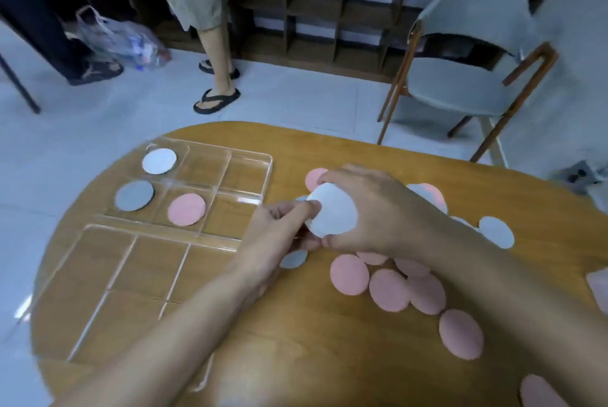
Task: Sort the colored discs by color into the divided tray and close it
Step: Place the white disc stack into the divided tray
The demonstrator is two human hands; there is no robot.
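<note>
I have both grips up over the middle of the oval wooden tabletop [329, 357], sharing one white round disc [332, 212]. My right grip [371, 209] reaches over it from above, fingers curled on the far edge and thumb on the near edge. My left grip [279, 229] pinches the disc's left rim between thumb and fingertips. The disc is lifted clear of the wood, tilted towards me.

The clear plastic divided tray [268, 173] lies open to the left of my grips, two rows of three compartments. A second white disc [159, 160] lies in the far-left compartment, a grey disc [134, 195] in the near-left one, and a pink disc [186, 209] in the near-middle one. A clear divided panel [148, 268] lies flat just beside the tray's near edge; I cannot tell whether it is the lid.

Loose discs are scattered around my right forearm: overlapping pink discs [390, 289] near me, a pale disc [496, 232] to the right, and a small grey one [293, 258] partly under my left grip.

Beyond the tabletop stand a grey chair with wooden legs [460, 84] and someone's legs in black flip-flops [217, 100].
</note>
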